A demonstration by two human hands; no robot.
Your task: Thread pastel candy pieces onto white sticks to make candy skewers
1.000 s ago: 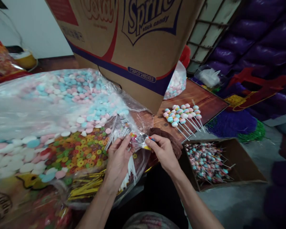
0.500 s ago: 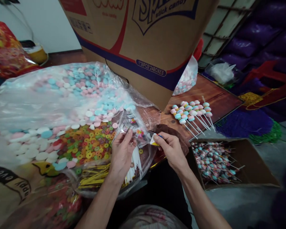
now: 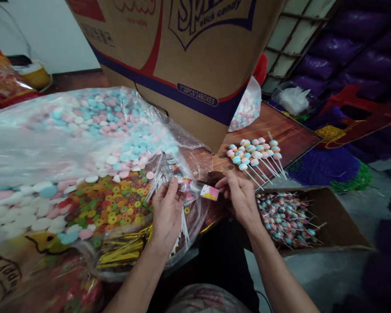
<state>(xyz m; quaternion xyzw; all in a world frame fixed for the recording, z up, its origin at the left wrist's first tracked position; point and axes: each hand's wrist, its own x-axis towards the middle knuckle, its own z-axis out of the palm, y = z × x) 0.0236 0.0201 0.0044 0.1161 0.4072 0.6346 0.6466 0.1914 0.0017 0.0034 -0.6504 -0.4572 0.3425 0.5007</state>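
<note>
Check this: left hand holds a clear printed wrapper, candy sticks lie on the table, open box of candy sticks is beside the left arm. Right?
No, wrong side: the head view shows the open box beside the right arm. The rest stands: the left hand holds a clear printed wrapper, and candy sticks lie on the table.

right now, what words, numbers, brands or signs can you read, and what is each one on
"Sp...", cut off by the top edge: large lettering on the cardboard box
"stick candy": beneath it, same box
"1*30PCS*24BOXES": dark band, same box
"...ppy", upside down: plastic bag, lower left
Blurred or cut off: red lettering and the small print under it, same box
Too small: pink-and-yellow wrapper between the left hand and right hand
</note>
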